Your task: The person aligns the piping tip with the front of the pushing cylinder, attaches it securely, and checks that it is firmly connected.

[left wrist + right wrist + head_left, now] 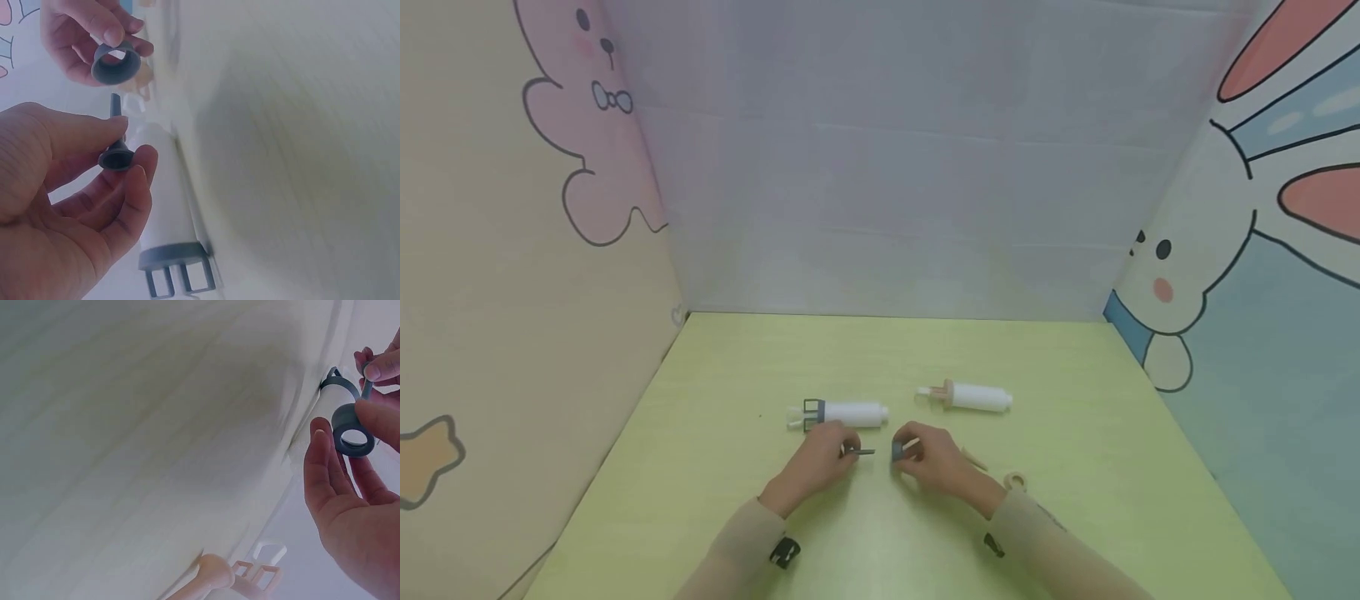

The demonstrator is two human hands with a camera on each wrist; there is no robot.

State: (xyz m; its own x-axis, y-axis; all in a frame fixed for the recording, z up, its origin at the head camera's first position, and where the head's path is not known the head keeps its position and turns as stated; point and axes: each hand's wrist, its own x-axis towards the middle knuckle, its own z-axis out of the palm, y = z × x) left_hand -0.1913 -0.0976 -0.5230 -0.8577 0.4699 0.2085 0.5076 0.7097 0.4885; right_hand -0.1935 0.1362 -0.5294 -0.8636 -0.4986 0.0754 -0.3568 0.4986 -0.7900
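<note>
My left hand (822, 460) pinches a grey funnel-shaped nozzle (117, 156) between thumb and fingers, its narrow stem pointing toward the right hand. A grey ring-shaped cap (116, 67) is held by my right hand (934, 463), thumb on one side and fingers on the other; its round hole shows in the right wrist view. The two parts are apart, with a small gap between them. Just beyond the left hand lies a white syringe-like tube (853, 414) with a grey collar and square loops.
A second white tube (979, 397) with a beige collar lies farther back on the right. Beside the right forearm are a beige nozzle (973, 458) and a beige ring (1015, 481). Walls with cartoon animals flank the yellow-green table (737, 358).
</note>
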